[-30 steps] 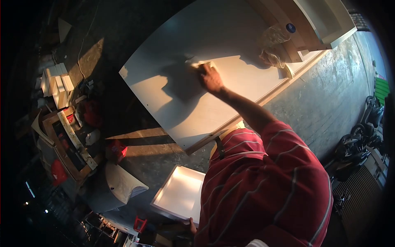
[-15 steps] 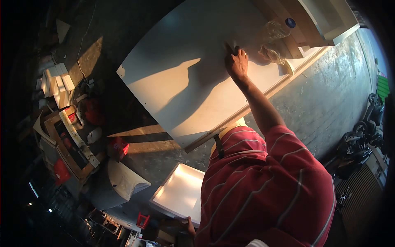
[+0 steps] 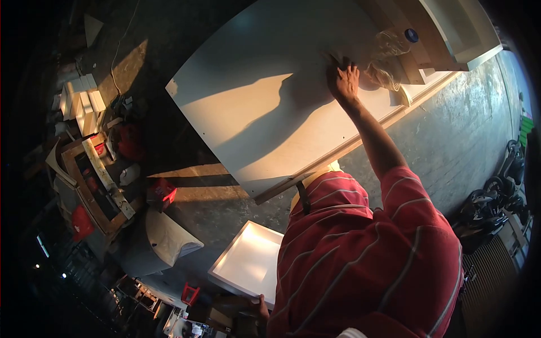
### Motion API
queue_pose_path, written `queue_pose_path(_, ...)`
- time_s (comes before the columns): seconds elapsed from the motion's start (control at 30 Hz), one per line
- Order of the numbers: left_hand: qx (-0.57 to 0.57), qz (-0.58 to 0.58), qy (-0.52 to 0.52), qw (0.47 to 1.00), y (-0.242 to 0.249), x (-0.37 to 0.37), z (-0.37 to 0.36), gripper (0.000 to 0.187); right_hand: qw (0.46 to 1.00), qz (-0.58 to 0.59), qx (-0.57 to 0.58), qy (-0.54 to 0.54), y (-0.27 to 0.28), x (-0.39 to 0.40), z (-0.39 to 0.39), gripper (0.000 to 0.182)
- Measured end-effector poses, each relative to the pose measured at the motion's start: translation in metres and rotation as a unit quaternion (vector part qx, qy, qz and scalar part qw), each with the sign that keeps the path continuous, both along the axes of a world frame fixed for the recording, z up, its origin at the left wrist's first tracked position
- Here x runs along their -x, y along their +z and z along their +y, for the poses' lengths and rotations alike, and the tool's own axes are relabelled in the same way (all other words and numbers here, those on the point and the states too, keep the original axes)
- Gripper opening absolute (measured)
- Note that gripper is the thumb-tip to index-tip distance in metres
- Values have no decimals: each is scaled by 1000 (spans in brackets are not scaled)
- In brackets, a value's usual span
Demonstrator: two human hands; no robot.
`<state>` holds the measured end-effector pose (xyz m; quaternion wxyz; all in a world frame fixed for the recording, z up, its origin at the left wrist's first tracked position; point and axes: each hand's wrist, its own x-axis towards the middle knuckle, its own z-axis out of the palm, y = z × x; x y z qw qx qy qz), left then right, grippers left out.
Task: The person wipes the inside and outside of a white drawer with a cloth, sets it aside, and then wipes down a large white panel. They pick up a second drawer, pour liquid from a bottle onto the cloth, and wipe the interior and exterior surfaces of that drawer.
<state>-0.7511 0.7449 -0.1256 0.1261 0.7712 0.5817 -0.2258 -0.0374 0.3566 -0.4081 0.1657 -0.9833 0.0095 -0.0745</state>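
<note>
The white panel (image 3: pixel 270 112) is the biggest piece, lying flat in front of the person, half in shadow and half in warm sunlight. It looks smooth and matte, with a few small dark dots near its edges and a wooden strip (image 3: pixel 394 115) along the near side. It should prove stiff and fairly heavy, best gripped at opposite edges, since the broad face offers nothing to pinch.

At its far right end sits a wooden box (image 3: pixel 428 45), pale inside.

Next comes a shallow white tray (image 3: pixel 248 259), low at the person's left side, near the panel's closest corner. Square-cornered with raised walls, it is probably light and rigid; the rim gives the surest hold, though its corners could chip.

A crumpled clear plastic bag (image 3: pixel 383 76), soft and likely slippery, lies by the box.

The right hand (image 3: pixel 344 83) is on the panel just beside the bag, fingers partly spread; whether anything is under them I cannot tell. The left hand (image 3: pixel 263 308) is closed on the tray's edge.

Smallest is a round blue object (image 3: pixel 411 35) against the box.
</note>
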Motion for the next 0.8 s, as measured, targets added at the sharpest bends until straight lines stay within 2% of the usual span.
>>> queue_pose_path(0.07, -3, 17, -9, 1000, 6, -6, -5, 91, 989, -137, 20, -48, 25, -22, 15, 47)
queue_pose_path(0.1, -2, 28, -18, 999, 11, -10, -7, 91, 992, -117, 24, -35, 29, -28, 29, 57)
queue_pose_path(0.13, -4, 40, -32, 999, 14, -15, -9, 91, 990, -140, -16, 8, 19, -32, 48, 58)
queue_pose_path(0.17, -6, 48, -40, 998, 15, -19, -11, 91, 984, -152, -63, 63, 9, -25, 79, 50)
queue_pose_path(0.2, -10, 60, -54, 997, 16, -26, -15, 91, 980, 57, 85, 169, 8, -5, 107, 39)
queue_pose_path(0.23, -10, 58, -52, 997, 15, -26, -16, 91, 978, -50, 16, 202, 21, 14, 147, 33)
queue_pose_path(0.27, -8, 48, -18, 999, 15, -24, -17, 92, 949, 68, -37, 305, 39, 35, 175, 38)
queue_pose_path(0.3, -5, 38, 16, 999, 15, -21, -18, 93, 929, 61, 67, 360, 48, 55, 203, 43)
queue_pose_path(0.33, -7, 33, 26, 999, 14, -16, -19, 93, 854, 239, -177, 426, 62, 59, 216, 50)
queue_pose_path(0.37, -9, 25, 27, 999, 11, -11, -21, 93, 811, 265, -256, 454, 42, 65, 236, 51)
queue_pose_path(0.4, -12, 17, 27, 999, 9, -6, -21, 93, 829, -24, 80, 552, -12, 63, 252, 44)
queue_pose_path(0.43, -15, 10, 27, 999, 7, 1, -22, 94, 833, 97, -221, 498, 2, 45, 244, 43)
queue_pose_path(0.47, -18, 0, 28, 999, 4, 7, -24, 94, 745, 210, -496, 393, 25, 23, 228, 43)
queue_pose_path(0.5, -24, -8, 30, 999, 2, 13, -28, 94, 854, 43, -384, 349, 27, 0, 207, 41)
queue_pose_path(0.53, -30, -18, 33, 999, 0, 20, -32, 94, 893, -100, -316, 304, 3, -37, 187, 36)
queue_pose_path(0.57, -38, -25, 35, 998, -1, 29, -38, 95, 870, -31, -476, 127, 35, -60, 158, 33)
queue_pose_path(0.6, -45, -35, 31, 998, -2, 38, -44, 95, 949, -218, -141, 177, -3, -108, 112, 30)
queue_pose_path(0.63, -59, -53, 12, 997, -2, 51, -50, 95, 940, -295, -115, 125, 29, -131, 78, 28)
queue_pose_path(0.67, -74, -72, -3, 995, -3, 60, -56, 95, 938, -202, -267, 85, 20, -157, 43, 27)
queue_pose_path(0.7, -88, -89, -22, 992, -4, 70, -65, 95, 929, -347, 66, 110, -2, -182, 1, 30)
queue_pose_path(0.73, -90, -85, -10, 992, -1, 71, -75, 95, 929, -346, 60, 121, 1, -180, 14, 30)
queue_pose_path(0.77, -75, -17, 51, 996, 4, 71, -84, 97, 958, -250, 137, 22, 9, -171, 25, 33)
queue_pose_path(0.8, -57, 51, 111, 991, 9, 68, -92, 99, 963, -149, 212, -76, 9, -165, 36, 35)
